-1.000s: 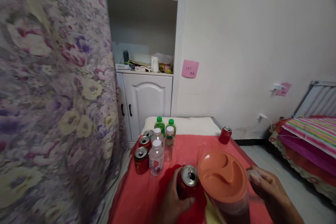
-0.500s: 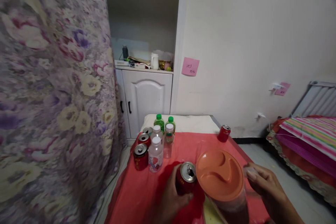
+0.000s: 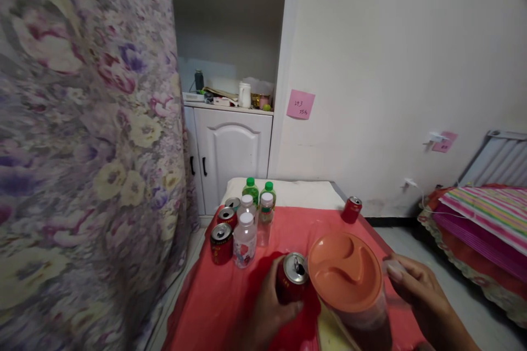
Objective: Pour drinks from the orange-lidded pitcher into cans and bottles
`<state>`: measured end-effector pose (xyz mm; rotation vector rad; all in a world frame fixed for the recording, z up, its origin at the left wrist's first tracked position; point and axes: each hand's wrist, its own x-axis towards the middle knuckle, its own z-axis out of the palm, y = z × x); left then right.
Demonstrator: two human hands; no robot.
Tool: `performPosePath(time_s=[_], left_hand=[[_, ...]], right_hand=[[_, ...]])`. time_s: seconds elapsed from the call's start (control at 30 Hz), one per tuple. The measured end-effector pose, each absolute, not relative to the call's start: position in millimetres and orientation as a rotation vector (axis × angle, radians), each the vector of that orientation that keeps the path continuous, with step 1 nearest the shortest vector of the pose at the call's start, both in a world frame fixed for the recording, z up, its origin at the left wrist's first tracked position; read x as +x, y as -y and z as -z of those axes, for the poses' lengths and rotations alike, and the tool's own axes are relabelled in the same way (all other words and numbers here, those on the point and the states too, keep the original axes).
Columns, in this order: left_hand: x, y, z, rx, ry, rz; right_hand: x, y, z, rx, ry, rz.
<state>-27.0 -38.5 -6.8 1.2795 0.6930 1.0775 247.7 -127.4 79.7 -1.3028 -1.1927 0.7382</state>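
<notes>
My left hand (image 3: 274, 304) is wrapped around an opened red drink can (image 3: 291, 285), whose silver top faces up. Just right of the can, nearly touching it, is a clear plastic pitcher (image 3: 364, 321) with an orange lid (image 3: 346, 271). Dark contents show low in the pitcher. On its right side my right hand (image 3: 415, 285) is closed around the clear handle. To the left stand several other cans, among them a dark-topped red can (image 3: 221, 244), beside clear bottles with white caps (image 3: 244, 244) and green-capped bottles (image 3: 250, 192).
A red cloth (image 3: 206, 301) covers the table. One red can (image 3: 352, 209) lies tilted near its far right edge. Something yellow (image 3: 331, 332) lies under the pitcher. A floral curtain (image 3: 90, 148) hangs at left, a white cabinet (image 3: 233, 159) stands behind, and a bed (image 3: 481, 236) is at right.
The view has shifted slightly. Both hands, the can and the pitcher keep nearly the same places, with no visible change of hold.
</notes>
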Motion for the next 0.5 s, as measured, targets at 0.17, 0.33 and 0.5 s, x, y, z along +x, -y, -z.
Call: performPosePath(time_s=[0.17,0.33,0.5], left_hand=[[-25,39,5,1.281,-0.686,-1.09],[-27,34,13,1.286,-0.701,-1.084],[-26,34,13,1.293,-0.702,-1.086]], right_hand=[[248,127,-80,-1.323,1.21,-0.724],[245,127,-81,-1.314,1.195,-0.739],[247,126,-82,-1.31,1.202,-0.758]])
